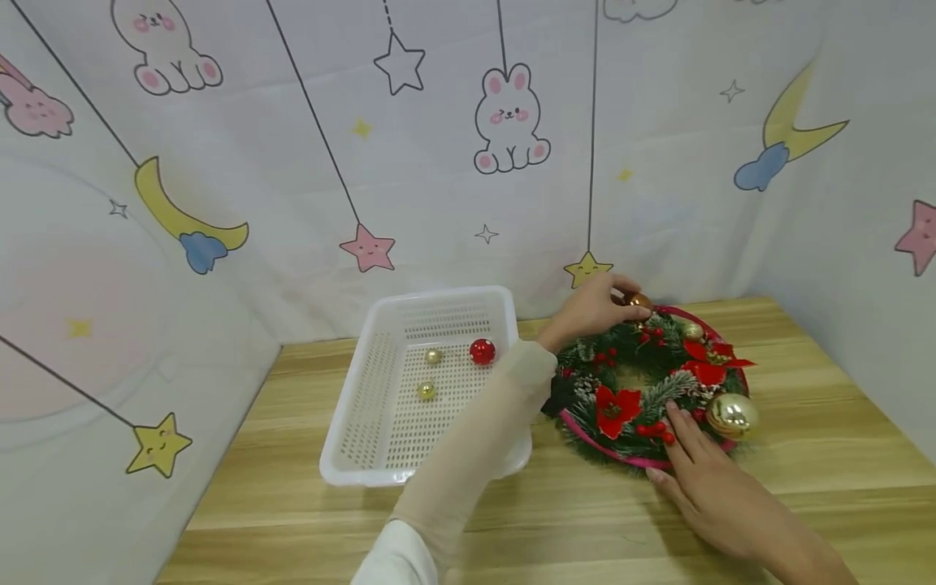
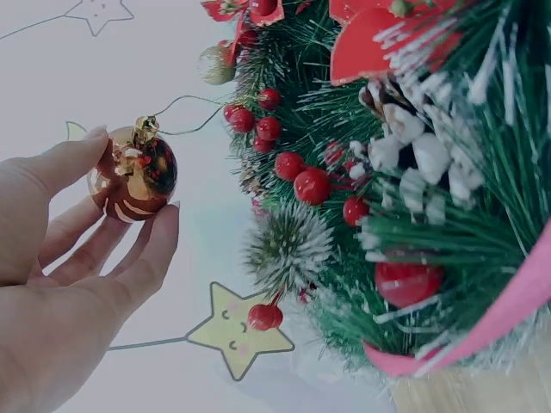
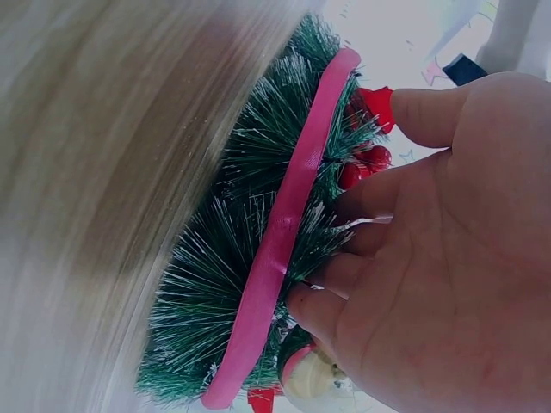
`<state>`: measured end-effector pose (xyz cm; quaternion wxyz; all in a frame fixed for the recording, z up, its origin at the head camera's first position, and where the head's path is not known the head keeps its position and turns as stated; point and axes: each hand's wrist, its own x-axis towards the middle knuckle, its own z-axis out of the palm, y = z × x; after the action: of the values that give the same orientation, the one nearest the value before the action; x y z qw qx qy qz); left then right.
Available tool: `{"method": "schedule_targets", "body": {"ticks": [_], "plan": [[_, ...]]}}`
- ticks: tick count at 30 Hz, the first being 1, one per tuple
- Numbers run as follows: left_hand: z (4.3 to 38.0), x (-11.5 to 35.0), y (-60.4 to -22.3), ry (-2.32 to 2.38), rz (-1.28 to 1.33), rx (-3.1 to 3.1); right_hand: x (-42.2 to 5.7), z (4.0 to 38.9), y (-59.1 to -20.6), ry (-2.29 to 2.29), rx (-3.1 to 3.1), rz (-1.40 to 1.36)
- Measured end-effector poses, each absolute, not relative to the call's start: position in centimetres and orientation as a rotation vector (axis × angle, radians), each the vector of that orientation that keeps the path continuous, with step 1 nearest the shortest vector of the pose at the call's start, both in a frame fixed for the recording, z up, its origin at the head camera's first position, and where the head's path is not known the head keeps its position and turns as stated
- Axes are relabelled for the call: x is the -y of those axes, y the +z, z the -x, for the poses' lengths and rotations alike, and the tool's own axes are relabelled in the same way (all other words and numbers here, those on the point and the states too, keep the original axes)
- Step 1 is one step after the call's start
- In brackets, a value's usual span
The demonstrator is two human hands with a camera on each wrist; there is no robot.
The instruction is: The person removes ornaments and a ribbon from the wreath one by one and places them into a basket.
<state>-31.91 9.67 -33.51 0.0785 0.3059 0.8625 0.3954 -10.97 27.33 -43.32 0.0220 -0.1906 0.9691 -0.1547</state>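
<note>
My left hand [image 1: 594,309] pinches a shiny copper-coloured Christmas bauble [image 2: 136,179] between thumb and fingertips, at the far edge of the wreath. A gold cap and a thin string loop [image 2: 191,101] show on the bauble, the loop reaching toward the greenery. Green with frosted tips, the Christmas wreath [image 1: 585,439] lies on the table, bearing red flowers, berries, pine cones and a pink ribbon [image 3: 274,241]. My right hand [image 1: 720,496] rests on its near side with fingers extended into the needles. Beside those fingers sits a large gold bauble [image 1: 734,416].
Left of the wreath stands a white plastic basket [image 1: 344,439]; my left forearm crosses over its right side. Inside lie a red bauble [image 1: 483,352] and two small gold ones [image 1: 426,391]. A patterned curtain [image 1: 439,179] hangs behind the wooden table [image 1: 278,504].
</note>
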Motion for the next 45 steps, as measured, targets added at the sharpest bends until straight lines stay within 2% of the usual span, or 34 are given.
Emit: {"method": "schedule_targets", "body": {"ticks": [24,45], "plan": [[30.1,-2.7,-32.1,1.345,-0.943,-2.494,-27.3,11.1,-43.7,-0.498,-3.006,0.593],[28.7,4.6,-31.5,1.481,-0.780,-2.425,-27.3,11.2,-44.0,-0.508,-3.004,0.587]]}}
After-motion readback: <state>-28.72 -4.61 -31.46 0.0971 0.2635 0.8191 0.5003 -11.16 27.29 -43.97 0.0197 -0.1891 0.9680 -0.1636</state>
